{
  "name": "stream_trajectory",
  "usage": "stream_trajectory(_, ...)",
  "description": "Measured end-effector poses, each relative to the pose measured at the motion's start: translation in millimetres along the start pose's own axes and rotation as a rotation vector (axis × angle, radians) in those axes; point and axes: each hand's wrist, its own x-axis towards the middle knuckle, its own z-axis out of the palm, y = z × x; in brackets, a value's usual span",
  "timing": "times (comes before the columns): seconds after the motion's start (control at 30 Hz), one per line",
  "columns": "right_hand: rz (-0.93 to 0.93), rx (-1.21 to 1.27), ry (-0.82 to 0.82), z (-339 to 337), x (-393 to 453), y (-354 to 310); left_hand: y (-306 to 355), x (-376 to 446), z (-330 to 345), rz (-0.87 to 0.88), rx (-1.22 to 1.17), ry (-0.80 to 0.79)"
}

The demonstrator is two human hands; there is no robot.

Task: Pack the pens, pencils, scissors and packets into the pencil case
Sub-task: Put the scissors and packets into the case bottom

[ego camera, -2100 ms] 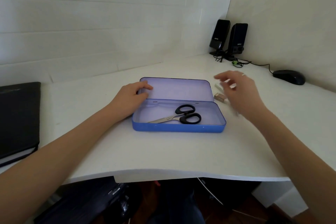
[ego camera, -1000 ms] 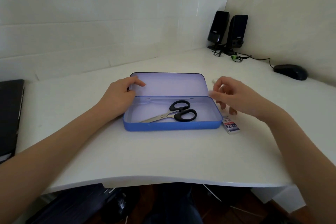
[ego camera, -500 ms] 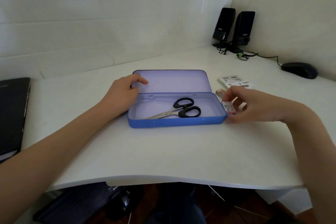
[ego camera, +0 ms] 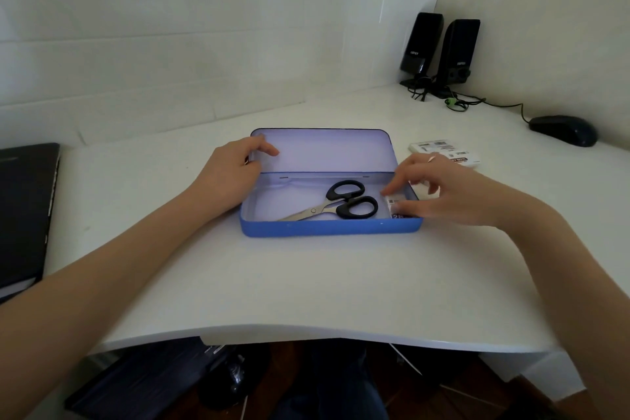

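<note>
Blue metal, the one pencil case [ego camera: 327,227] lay open in the middle of the white desk [ego camera: 306,283], its lid [ego camera: 324,150] leaning back. One pair of scissors [ego camera: 335,204] with black handles lay inside. The left hand [ego camera: 230,174] held the left end of the lid. The right hand [ego camera: 433,193] pinched one small packet [ego camera: 397,206] at the right end, inside the case. One more white packet [ego camera: 443,153] lay just beyond that hand. Far right stood two black speakers [ego camera: 439,51] and one mouse [ego camera: 562,129].
</note>
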Motion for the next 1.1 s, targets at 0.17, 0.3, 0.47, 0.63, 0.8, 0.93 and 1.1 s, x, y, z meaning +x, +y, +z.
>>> stream_trajectory(0.17,-0.010,0.000,0.006,1.6,1.5,0.1,-0.8,0.5,-0.2,-0.002,-0.004,-0.011)
stream_trajectory(0.3,0.052,-0.019,0.336,-8.6,6.8,17.9,1.2,-0.3,-0.7,0.004,0.001,-0.008)
stream_trajectory(0.47,0.293,-0.248,0.252,-4.5,7.6,43.3,2.4,-0.9,-1.3,0.011,0.012,-0.006)
stream_trajectory(0.63,0.266,-0.369,0.193,3.4,12.3,33.3,0.6,-0.1,-1.5,0.012,0.010,-0.017)
stream_trajectory(0.8,0.144,-0.331,0.277,7.6,15.7,31.9,0.4,-0.5,-1.6,0.012,0.019,-0.025)
stream_trajectory(0.93,-0.034,0.167,0.513,-0.6,12.0,12.0,0.6,-0.5,-0.5,0.022,0.017,-0.019)
stream_trajectory(1.1,-0.173,0.187,0.205,10.8,7.2,-9.0,0.3,0.7,-0.5,0.027,0.018,-0.021)
